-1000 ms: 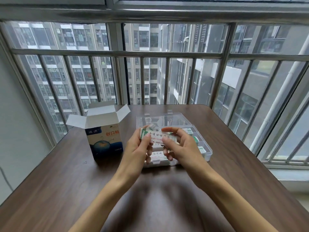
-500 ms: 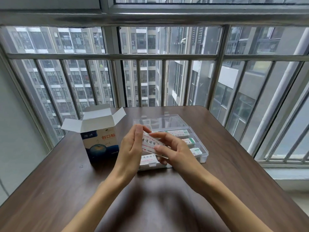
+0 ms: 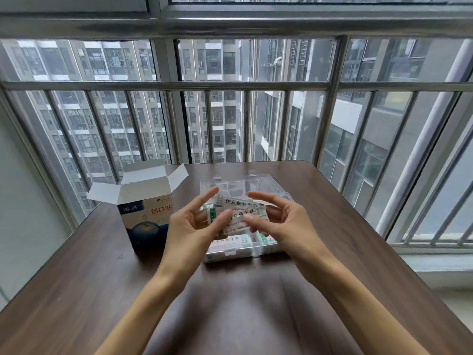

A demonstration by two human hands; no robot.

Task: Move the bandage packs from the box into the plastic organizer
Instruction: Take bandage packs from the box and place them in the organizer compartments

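Where half a second ago a single strip was pinched low over the tray, the bandage packs (image 3: 236,212) now sit fanned out, several strips, held up between both hands just above the plastic organizer (image 3: 271,248). The left hand (image 3: 190,226) holds their left ends with thumb and fingers, forefinger stretched out; the right hand (image 3: 282,222) pinches the right ends, fingers loosely curved. By my read they're being sorted for a compartment, with some already lying in the near ones. The box (image 3: 143,213) stands open-flapped just left of the organizer, both on a dark wooden table (image 3: 76,290) hard against a barred window (image 3: 230,111), tower blocks beyond
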